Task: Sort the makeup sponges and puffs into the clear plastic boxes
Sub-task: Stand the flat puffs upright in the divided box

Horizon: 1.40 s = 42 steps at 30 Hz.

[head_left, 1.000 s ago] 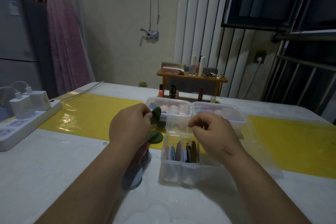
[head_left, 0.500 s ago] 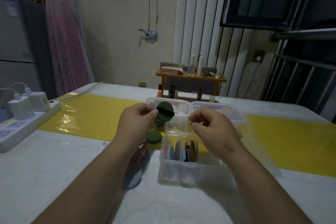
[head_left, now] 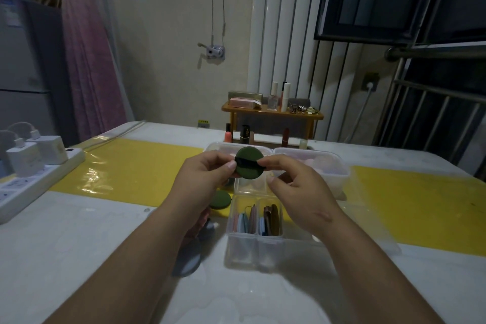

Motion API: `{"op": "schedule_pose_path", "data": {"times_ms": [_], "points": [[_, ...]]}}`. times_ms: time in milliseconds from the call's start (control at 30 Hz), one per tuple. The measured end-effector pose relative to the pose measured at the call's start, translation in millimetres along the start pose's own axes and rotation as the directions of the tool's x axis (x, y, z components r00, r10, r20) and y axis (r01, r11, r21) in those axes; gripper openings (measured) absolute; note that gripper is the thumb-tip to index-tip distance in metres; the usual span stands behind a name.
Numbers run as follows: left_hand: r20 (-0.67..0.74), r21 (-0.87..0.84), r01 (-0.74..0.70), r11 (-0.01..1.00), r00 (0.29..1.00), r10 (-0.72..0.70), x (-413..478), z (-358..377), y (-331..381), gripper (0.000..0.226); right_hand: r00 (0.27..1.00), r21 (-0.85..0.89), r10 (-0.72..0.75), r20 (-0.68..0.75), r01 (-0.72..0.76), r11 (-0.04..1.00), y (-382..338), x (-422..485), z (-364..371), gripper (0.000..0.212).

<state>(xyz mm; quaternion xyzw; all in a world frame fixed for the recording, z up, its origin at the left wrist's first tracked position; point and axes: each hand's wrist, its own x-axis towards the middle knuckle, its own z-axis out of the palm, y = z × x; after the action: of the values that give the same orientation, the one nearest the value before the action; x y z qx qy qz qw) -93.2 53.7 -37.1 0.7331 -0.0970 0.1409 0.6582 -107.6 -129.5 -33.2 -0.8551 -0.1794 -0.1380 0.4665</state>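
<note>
A round dark green puff [head_left: 249, 163] with a black strap is held upright above the boxes. My left hand [head_left: 203, 181] pinches its left edge and my right hand [head_left: 294, 189] pinches its right edge. Below them stands a clear divided box [head_left: 256, 242] holding several flat puffs on edge. Two more clear boxes [head_left: 334, 166] with pale pink sponges sit behind it. Another green puff [head_left: 220, 200] lies on the table left of the divided box, and a blue-grey puff [head_left: 188, 260] lies under my left forearm.
A white power strip [head_left: 34, 179] with chargers lies at the left table edge. A small wooden shelf [head_left: 272, 113] with cosmetics and several lipsticks stands at the back. A yellow mat [head_left: 410, 205] crosses the table. A clear lid [head_left: 368, 231] lies right of the divided box.
My left hand lifted the green puff from beside the box and turned it face-on. My right hand moved up and took hold of its right edge.
</note>
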Motion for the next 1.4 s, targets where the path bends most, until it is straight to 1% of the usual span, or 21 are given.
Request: {"op": "schedule_pose_path", "data": {"times_ms": [167, 200, 233, 267, 300, 333, 367, 533, 667, 733, 833, 933, 1033, 1100, 1300, 1400], "points": [[0.017, 0.057, -0.02, 0.998, 1.0, 0.019, 1, 0, -5, 0.017, 0.994, 0.059, -0.034, -0.107, 0.04, 0.997, -2, 0, -2, 0.026], [0.015, 0.114, -0.038, 0.993, 0.999, 0.037, 2, 0, -8, 0.016, 0.991, 0.065, -0.041, -0.131, 0.05, 0.997, -2, 1, -3, 0.025], [0.019, 0.225, -0.075, 0.971, 0.997, 0.072, 3, 0, -11, 0.014, 0.987, 0.071, -0.043, -0.152, 0.054, 0.996, -2, 1, -3, 0.025], [0.032, 0.373, -0.119, 0.92, 0.993, 0.116, 3, 0, -14, 0.012, 0.985, 0.08, -0.04, -0.17, 0.054, 0.995, -2, 1, -4, 0.024], [0.051, 0.505, -0.16, 0.848, 0.987, 0.155, 3, 0, -15, 0.011, 0.982, 0.09, -0.034, -0.186, 0.051, 0.995, -1, 1, -5, 0.024], [0.066, 0.588, -0.188, 0.787, 0.981, 0.184, 2, -1, -15, 0.012, 0.979, 0.099, -0.029, -0.2, 0.049, 0.994, -1, 1, -7, 0.023], [0.074, 0.623, -0.197, 0.757, 0.978, 0.194, 3, -1, -15, 0.013, 0.977, 0.105, -0.024, -0.212, 0.047, 0.993, -1, 1, -8, 0.023], [0.094, 0.67, -0.19, 0.718, 0.981, 0.173, 4, -2, -16, 0.01, 0.97, 0.082, 0.005, -0.244, 0.016, 0.996, -1, 2, -14, 0.022], [0.154, 0.698, -0.195, 0.689, 0.981, 0.122, 4, -3, -17, 0.009, 0.974, -0.053, 0.013, -0.224, -0.025, 0.998, 1, 1, -22, 0.013], [0.164, 0.718, -0.196, 0.668, 0.98, 0.111, 4, -2, -17, 0.011, 0.982, -0.123, 0.034, -0.185, -0.057, 0.991, 3, 1, -26, 0.015], [0.127, 0.726, -0.181, 0.663, 0.983, 0.13, 5, -3, -17, 0.009, 0.991, -0.231, 0.115, -0.073, -0.129, 0.964, 5, 1, -27, 0.018], [0.13, 0.72, -0.185, 0.669, 0.983, 0.131, 5, -4, -18, 0.01, 0.974, -0.277, 0.223, 0.028, -0.207, 0.938, 4, 1, -26, 0.015], [0.138, 0.724, -0.194, 0.662, 0.981, 0.136, 4, -3, -18, 0.011, 0.945, -0.332, 0.305, 0.117, -0.252, 0.909, 2, 2, -24, 0.008], [0.115, 0.718, -0.187, 0.67, 0.982, 0.15, 5, -4, -19, 0.011, 0.933, -0.361, 0.33, 0.144, -0.261, 0.895, 0, 1, -22, 0.005], [0.088, 0.722, -0.176, 0.669, 0.982, 0.164, 6, -5, -19, 0.01, 0.922, -0.445, 0.355, 0.155, -0.255, 0.858, -1, -1, -19, 0.008], [0.026, 0.731, -0.129, 0.67, 0.986, 0.162, 7, -6, -20, 0.008, 0.925, -0.464, 0.35, 0.148, -0.248, 0.85, 0, -1, -20, 0.006]]}}
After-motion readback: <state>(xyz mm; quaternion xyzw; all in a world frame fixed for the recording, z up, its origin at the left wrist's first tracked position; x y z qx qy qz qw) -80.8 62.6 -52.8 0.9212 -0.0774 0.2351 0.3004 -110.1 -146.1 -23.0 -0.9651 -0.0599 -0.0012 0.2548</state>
